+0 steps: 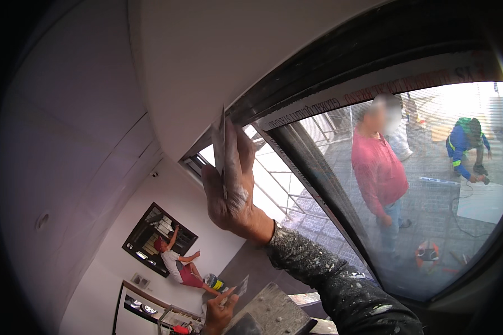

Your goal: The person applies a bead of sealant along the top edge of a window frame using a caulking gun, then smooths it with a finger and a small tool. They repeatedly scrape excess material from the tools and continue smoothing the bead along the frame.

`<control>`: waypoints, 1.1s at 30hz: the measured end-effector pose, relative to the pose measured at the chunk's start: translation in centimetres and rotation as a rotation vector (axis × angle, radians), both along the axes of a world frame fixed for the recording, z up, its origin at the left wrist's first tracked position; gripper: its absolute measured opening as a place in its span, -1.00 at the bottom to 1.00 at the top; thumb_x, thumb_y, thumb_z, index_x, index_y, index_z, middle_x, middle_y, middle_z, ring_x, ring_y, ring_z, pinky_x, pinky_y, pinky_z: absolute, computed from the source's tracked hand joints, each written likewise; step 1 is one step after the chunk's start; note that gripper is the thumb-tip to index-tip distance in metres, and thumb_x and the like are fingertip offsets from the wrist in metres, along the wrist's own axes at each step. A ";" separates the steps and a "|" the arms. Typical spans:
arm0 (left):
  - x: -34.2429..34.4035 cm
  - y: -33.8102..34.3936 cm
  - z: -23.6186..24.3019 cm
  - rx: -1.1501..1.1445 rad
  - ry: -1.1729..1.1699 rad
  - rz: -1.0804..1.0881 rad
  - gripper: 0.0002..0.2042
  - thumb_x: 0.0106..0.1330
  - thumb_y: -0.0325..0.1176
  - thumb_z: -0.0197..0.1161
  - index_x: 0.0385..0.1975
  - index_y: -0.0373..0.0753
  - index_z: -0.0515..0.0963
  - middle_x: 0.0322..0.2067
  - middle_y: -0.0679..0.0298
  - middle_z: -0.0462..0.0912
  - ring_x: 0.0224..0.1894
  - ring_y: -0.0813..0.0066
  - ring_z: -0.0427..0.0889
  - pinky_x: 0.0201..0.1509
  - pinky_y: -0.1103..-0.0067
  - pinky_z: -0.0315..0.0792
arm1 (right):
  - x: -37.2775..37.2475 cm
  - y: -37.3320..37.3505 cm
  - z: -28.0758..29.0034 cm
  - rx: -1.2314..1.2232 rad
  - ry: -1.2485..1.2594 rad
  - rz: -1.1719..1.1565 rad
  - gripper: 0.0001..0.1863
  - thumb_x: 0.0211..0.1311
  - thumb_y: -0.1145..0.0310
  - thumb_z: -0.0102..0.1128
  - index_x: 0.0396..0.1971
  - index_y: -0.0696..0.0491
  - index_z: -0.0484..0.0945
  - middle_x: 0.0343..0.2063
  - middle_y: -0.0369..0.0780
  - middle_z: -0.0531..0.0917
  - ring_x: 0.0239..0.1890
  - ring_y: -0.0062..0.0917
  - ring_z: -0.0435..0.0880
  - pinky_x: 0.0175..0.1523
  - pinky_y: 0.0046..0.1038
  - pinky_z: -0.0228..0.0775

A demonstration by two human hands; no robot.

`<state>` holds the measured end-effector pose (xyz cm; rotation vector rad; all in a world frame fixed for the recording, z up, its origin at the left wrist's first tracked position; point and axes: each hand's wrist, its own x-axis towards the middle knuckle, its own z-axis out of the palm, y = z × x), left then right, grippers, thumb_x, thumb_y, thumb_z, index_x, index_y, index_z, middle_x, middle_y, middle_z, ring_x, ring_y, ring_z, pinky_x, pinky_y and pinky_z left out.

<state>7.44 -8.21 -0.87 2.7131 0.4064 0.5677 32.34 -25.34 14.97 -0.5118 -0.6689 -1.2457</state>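
Observation:
My right hand (235,190) is raised to the edge where the white wall meets the dark window frame. Its fingers close around a putty knife (223,139), its thin blade seen nearly edge-on and pointing up. White dust and smears cover the fingers, and the dark sleeve is spattered with white. Low in the view, my left hand (219,314) grips a second small putty knife (242,286) with a flat pale blade. Its handle is mostly hidden by the fingers. Beside that hand is a worn grey board (271,312) with round studs.
A large dark-framed glass pane (341,223) fills the right side. Through it, one person in a red shirt (377,167) stands and another in blue (464,145) crouches over a white sheet. Below left, a person (176,262) reaches toward a small dark-framed window (156,234).

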 end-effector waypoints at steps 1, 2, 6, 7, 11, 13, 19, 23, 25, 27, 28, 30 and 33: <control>0.0 0.0 0.0 -0.094 -0.006 -0.001 -0.66 0.42 -0.28 0.31 0.07 -0.36 0.63 -0.12 0.01 0.75 -0.02 0.43 0.67 0.07 0.48 0.47 | -0.6 0.9 -1.2 -0.025 -0.007 0.102 -0.25 0.29 0.64 -0.04 0.50 0.22 0.02 0.35 0.17 0.18 0.42 0.00 0.21 0.42 -0.06 0.16; -0.1 0.1 0.1 -0.189 -0.014 -0.001 -0.64 0.40 -0.25 0.34 0.05 -0.37 0.64 -0.18 -0.02 0.77 -0.08 0.52 0.67 -0.05 0.54 0.53 | -0.7 1.9 -1.8 0.001 -0.065 0.182 -0.23 0.26 0.68 -0.04 0.50 0.23 0.01 0.36 0.19 0.19 0.41 0.06 0.23 0.42 -0.06 0.17; 0.1 0.3 0.5 -0.198 0.041 0.003 -0.63 0.42 -0.24 0.32 0.06 -0.39 0.62 -0.17 -0.03 0.76 -0.07 0.52 0.67 -0.02 0.54 0.52 | 0.8 4.7 -1.0 0.192 0.022 0.474 -0.30 0.41 0.61 -0.08 0.50 0.23 -0.07 0.34 0.13 0.16 0.39 -0.05 0.25 0.41 -0.13 0.17; 0.3 0.4 0.6 -0.212 0.042 0.007 -0.63 0.42 -0.23 0.32 0.06 -0.39 0.62 -0.16 -0.04 0.76 -0.07 0.51 0.67 -0.02 0.54 0.52 | 1.1 5.1 0.0 0.220 0.068 0.532 -0.30 0.45 0.58 -0.08 0.50 0.23 -0.11 0.34 0.11 0.14 0.40 -0.08 0.23 0.42 -0.14 0.15; 0.5 0.4 0.7 -0.237 0.103 0.066 -0.62 0.44 -0.22 0.30 0.07 -0.40 0.61 -0.12 -0.06 0.75 -0.05 0.45 0.69 0.01 0.53 0.52 | 1.7 4.8 4.5 0.307 0.205 0.451 -0.28 0.53 0.45 -0.07 0.51 0.20 -0.20 0.34 0.08 0.09 0.44 -0.10 0.09 0.49 -0.13 0.01; 0.4 0.5 0.6 -0.219 0.100 0.045 -0.61 0.44 -0.21 0.29 0.08 -0.40 0.61 -0.11 -0.06 0.75 -0.05 0.43 0.69 0.02 0.53 0.52 | 0.4 4.6 6.0 0.291 0.306 0.323 -0.28 0.53 0.44 -0.07 0.51 0.20 -0.22 0.36 0.14 0.05 0.45 -0.05 0.04 0.50 -0.05 -0.07; 0.2 0.2 -0.6 -0.211 0.084 0.021 -0.60 0.45 -0.19 0.27 0.09 -0.41 0.60 -0.13 -0.04 0.75 -0.08 0.44 0.70 -0.01 0.52 0.52 | -3.9 5.4 3.8 0.119 0.208 0.239 -0.27 0.54 0.42 -0.13 0.50 0.26 -0.30 0.40 0.20 0.00 0.50 0.05 -0.02 0.52 0.02 -0.13; 0.3 -0.5 -1.8 -0.193 0.027 -0.022 -0.54 0.44 -0.13 0.30 0.07 -0.47 0.59 -0.27 0.11 0.74 -0.20 0.54 0.64 -0.12 0.56 0.51 | -2.5 3.7 0.2 0.164 0.245 0.446 -0.29 0.58 0.33 -0.17 0.51 0.26 -0.28 0.39 0.25 0.01 0.47 0.07 0.03 0.51 -0.04 -0.07; 0.4 -0.8 -2.2 -0.180 0.000 -0.041 -0.50 0.43 -0.10 0.31 0.06 -0.50 0.59 -0.31 0.13 0.74 -0.22 0.56 0.62 -0.13 0.56 0.51 | -1.1 1.7 0.1 0.349 0.164 0.625 -0.32 0.60 0.33 -0.19 0.51 0.24 -0.22 0.31 0.21 0.08 0.38 0.00 0.14 0.46 -0.08 0.01; 0.6 -0.9 -2.3 -0.161 -0.007 -0.078 -0.49 0.43 -0.10 0.31 0.06 -0.53 0.58 -0.25 0.04 0.76 -0.18 0.50 0.65 -0.09 0.53 0.52 | -0.1 -0.5 1.1 0.388 0.171 0.652 -0.31 0.60 0.33 -0.18 0.50 0.24 -0.26 0.32 0.20 0.07 0.37 -0.02 0.14 0.46 -0.09 0.02; 0.7 -0.9 -2.3 -0.172 -0.005 -0.061 -0.47 0.42 -0.08 0.31 0.07 -0.54 0.57 -0.19 -0.06 0.75 -0.13 0.43 0.68 -0.04 0.51 0.53 | 0.1 -1.4 1.8 0.332 0.213 0.604 -0.31 0.60 0.31 -0.18 0.50 0.24 -0.26 0.31 0.19 0.09 0.36 -0.04 0.16 0.45 -0.11 0.03; 0.7 -1.1 -2.6 -0.155 0.008 -0.051 -0.44 0.41 -0.05 0.32 0.07 -0.54 0.56 -0.21 -0.04 0.75 -0.14 0.43 0.68 -0.04 0.50 0.53 | -1.0 -2.4 3.6 0.341 0.325 0.438 -0.32 0.61 0.25 -0.17 0.47 0.29 -0.21 0.26 0.19 0.16 0.32 -0.06 0.21 0.42 -0.11 0.07; 0.6 -1.4 -3.2 -0.137 -0.010 -0.042 -0.48 0.41 -0.07 0.32 0.07 -0.49 0.58 -0.24 0.00 0.76 -0.18 0.45 0.68 -0.08 0.50 0.53 | -4.7 -2.2 3.7 0.199 0.398 0.284 -0.36 0.61 0.29 -0.19 0.45 0.32 -0.14 0.25 0.25 0.14 0.33 -0.01 0.18 0.42 -0.05 0.01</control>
